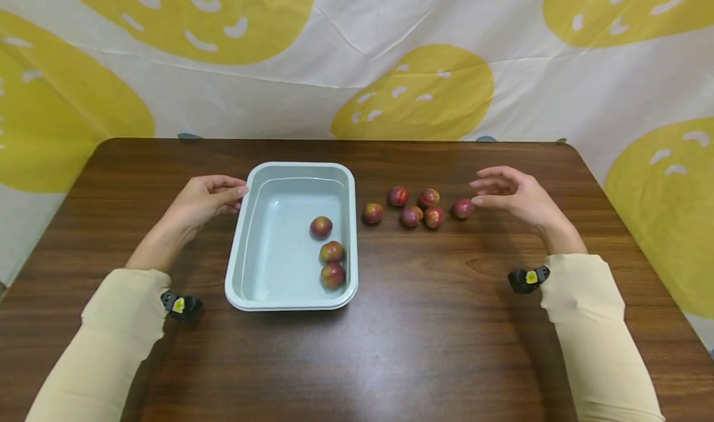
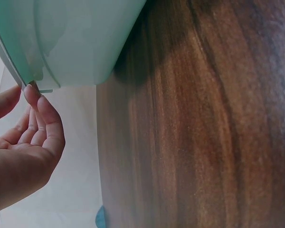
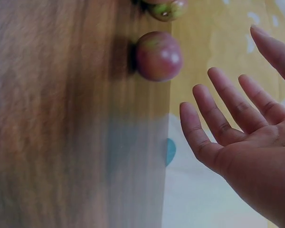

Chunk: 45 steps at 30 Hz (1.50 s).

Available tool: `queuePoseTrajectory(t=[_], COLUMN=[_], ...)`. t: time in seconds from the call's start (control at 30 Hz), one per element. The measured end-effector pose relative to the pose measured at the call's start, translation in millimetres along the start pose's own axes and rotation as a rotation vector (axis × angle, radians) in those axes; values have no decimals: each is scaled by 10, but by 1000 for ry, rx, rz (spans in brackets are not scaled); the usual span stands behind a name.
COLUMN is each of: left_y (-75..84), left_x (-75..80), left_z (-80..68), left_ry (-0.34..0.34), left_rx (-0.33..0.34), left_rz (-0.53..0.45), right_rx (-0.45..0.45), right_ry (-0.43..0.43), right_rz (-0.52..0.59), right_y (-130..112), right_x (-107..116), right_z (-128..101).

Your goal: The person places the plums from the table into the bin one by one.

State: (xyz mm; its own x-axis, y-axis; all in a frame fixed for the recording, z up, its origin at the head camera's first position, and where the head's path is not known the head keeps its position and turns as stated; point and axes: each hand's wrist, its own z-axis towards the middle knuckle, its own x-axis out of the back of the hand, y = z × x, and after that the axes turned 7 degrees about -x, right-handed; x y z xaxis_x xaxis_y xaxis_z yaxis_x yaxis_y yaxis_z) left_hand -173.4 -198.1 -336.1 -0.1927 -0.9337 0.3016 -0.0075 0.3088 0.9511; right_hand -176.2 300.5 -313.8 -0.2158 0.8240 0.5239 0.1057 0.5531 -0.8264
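A pale blue-grey plastic tub (image 1: 237, 248) stands on the table with three reddish plums inside, one of them a plum (image 1: 321, 227) farther back. At its left rim, my left hand (image 1: 203, 200) pinches the edge between thumb and fingers. The left wrist view shows this pinch at the rim of the tub (image 2: 80, 42). My right hand (image 1: 515, 196) hovers with fingers spread beside the rightmost plum (image 1: 463, 209). In the right wrist view, that plum (image 3: 159, 56) lies apart from the fingertips, and the right hand (image 3: 247, 128) holds nothing.
Several more plums, among them a plum (image 1: 372, 213) close to the tub's right wall, lie loosely grouped on the brown wooden table (image 1: 424, 323). A white cloth with yellow patterns (image 1: 268, 100) hangs behind the table's far edge.
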Motion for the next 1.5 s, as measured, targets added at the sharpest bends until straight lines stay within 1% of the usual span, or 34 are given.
queuePoseTrajectory(t=[0.03,0.23,0.27,0.3,0.47,0.6,0.9,1.13,1.27,1.5], left_y=[-29,-58,-35,-52,-34,-10,0,-8,4,3], left_x=[9,11,0,6,2,1,4,9,8,3], left_z=[16,31,18,29,19,3,6,11,4,7], left_ry=[2,6,5,7,9,3,-2,2,1,1], left_rx=[0,-7,-9,-7,-4,2,1,-2,-7,-4], left_rz=[-23,-27,-4,-25,-21,1,-4,-5,-19,-20], right_rx=[-1,-3,-1,3,53,47,-2,-43,-49,-43], right_ry=[1,-13,-17,-19,-52,-70,-82,-61,-56,-47], right_rz=[7,87,102,118,177,198,199,133,107,118], right_y=[22,140,155,169,224,253,285,301,310,309], right_x=[0,-23,-29,-36,-54,-73,-104,-132,-148,-168], right_z=[1,26,33,39,76,97,119,133,142,157])
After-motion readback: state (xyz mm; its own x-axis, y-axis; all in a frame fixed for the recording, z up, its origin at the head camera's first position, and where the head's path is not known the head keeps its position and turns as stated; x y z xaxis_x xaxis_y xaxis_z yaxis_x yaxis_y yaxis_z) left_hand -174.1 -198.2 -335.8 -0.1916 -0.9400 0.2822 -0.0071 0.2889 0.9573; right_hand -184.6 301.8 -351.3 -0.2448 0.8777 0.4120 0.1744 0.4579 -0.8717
